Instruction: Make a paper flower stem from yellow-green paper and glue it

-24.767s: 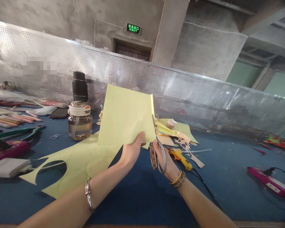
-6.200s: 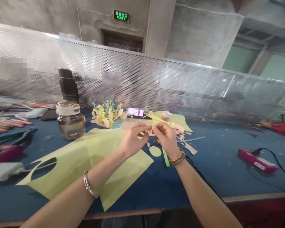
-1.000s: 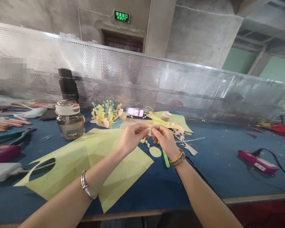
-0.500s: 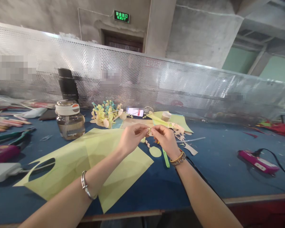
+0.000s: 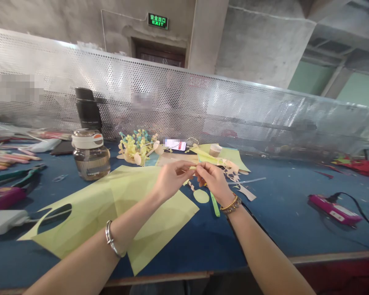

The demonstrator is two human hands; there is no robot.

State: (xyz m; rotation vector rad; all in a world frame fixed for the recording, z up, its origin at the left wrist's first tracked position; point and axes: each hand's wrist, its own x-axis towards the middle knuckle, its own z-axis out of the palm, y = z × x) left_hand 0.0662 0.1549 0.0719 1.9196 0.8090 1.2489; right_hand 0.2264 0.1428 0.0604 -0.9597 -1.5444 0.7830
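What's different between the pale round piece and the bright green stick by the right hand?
The round piece is pale yellow-green; the green stick is much brighter. The round piece is broad with a curved edge, while the green stick is long and narrow. Both lie on the blue table, close to the right hand.

The paper sheets (image 5: 160,221) look matt, the perforated metal screen (image 5: 249,108) shiny, the concrete wall (image 5: 258,53) rough.
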